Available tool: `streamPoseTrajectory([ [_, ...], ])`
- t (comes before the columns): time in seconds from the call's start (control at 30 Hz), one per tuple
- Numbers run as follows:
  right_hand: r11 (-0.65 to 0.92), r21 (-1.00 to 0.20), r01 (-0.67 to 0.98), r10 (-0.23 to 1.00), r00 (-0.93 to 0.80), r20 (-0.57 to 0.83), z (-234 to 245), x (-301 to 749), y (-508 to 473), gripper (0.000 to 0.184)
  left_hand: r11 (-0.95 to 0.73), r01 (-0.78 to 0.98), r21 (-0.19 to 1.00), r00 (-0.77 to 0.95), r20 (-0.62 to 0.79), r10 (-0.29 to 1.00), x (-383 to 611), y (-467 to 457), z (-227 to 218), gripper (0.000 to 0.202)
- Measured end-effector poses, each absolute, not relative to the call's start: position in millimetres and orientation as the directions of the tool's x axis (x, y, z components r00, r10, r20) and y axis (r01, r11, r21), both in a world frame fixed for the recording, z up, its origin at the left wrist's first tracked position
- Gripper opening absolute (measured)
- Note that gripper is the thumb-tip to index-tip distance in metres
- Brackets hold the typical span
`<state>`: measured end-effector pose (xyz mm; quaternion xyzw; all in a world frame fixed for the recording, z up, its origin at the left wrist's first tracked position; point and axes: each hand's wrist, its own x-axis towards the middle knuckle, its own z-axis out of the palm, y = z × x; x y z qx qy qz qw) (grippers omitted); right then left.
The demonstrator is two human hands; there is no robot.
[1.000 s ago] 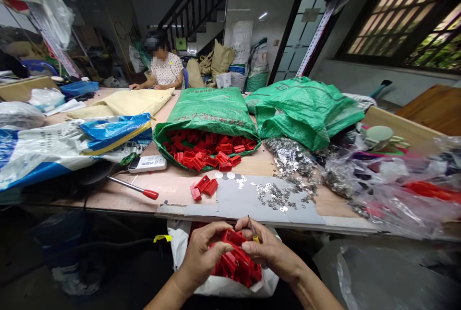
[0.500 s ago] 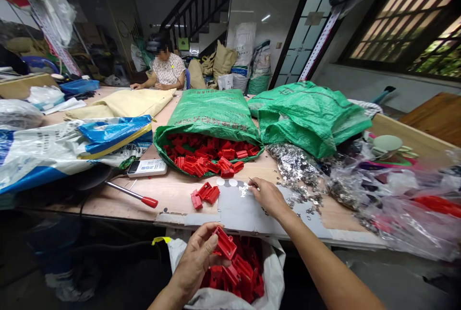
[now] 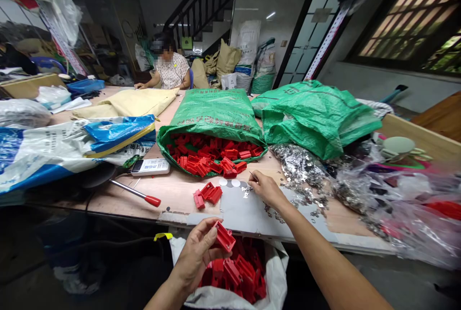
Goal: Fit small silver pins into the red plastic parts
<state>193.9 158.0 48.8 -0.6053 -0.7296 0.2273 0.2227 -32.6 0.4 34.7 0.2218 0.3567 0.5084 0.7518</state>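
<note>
My left hand (image 3: 199,247) grips a small red plastic housing (image 3: 224,237), a hollow box-like part, between thumb and fingers. It hovers over a white sack (image 3: 275,271) filled with similar red housings (image 3: 237,271). My right hand (image 3: 265,188) is over the table with its fingertips pinched; a thin dark sliver shows at them, too small to name. Just beside those fingertips lie tiny shiny metal pieces (image 3: 246,192) on a grey mat (image 3: 234,211). Several loose red housings (image 3: 208,194) rest left of the mat.
An open green sack (image 3: 216,108) spills red housings at the table's middle. Metal pieces in clear plastic (image 3: 297,163) lie to the right, near another green sack (image 3: 313,113). At left are a red-tipped lever (image 3: 153,200) and a white device (image 3: 150,167). Another person (image 3: 171,70) sits opposite.
The view has shifted slightly, so the table things appear a little further right. Both hands keep nearly the same pose, and the red housing stays in my left hand.
</note>
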Motion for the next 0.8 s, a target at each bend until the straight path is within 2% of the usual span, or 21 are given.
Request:
streamPoseTrajectory([
  [0.1, 0.236, -0.697, 0.677, 0.964, -0.255, 0.078, 59, 186, 134, 0.008, 0.362, -0.612, 0.703, 0.209, -0.298, 0.931, -32, 5, 36, 0.037],
  [0.17, 0.251, -0.814, 0.524, 0.938, -0.339, 0.071, 65, 176, 113, 0.014, 0.353, -0.609, 0.710, 0.200, -0.293, 0.935, -31, 8, 37, 0.040],
  [0.23, 0.189, -0.918, 0.349, 0.920, -0.389, 0.042, 69, 166, 90, 0.019, 0.345, -0.610, 0.714, 0.194, -0.287, 0.938, -30, 11, 39, 0.041],
  [0.3, 0.142, -0.954, 0.264, 0.909, -0.416, 0.020, 71, 158, 71, 0.021, 0.335, -0.616, 0.713, 0.192, -0.276, 0.942, -28, 13, 40, 0.040],
  [0.4, 0.181, -0.935, 0.304, 0.895, -0.444, 0.029, 69, 152, 51, 0.017, 0.329, -0.628, 0.706, 0.189, -0.272, 0.944, -26, 16, 43, 0.043],
  [0.53, 0.349, -0.862, 0.368, 0.860, -0.491, 0.138, 67, 153, 43, 0.010, 0.324, -0.623, 0.712, 0.167, -0.284, 0.944, -26, 18, 48, 0.045],
  [0.67, 0.472, -0.821, 0.320, 0.798, -0.551, 0.244, 67, 153, 42, 0.011, 0.309, -0.594, 0.743, 0.164, -0.265, 0.950, -25, 19, 51, 0.046],
  [0.8, 0.501, -0.814, 0.295, 0.781, -0.560, 0.277, 67, 153, 40, 0.012, 0.297, -0.570, 0.766, 0.178, -0.238, 0.955, -24, 19, 52, 0.045],
])
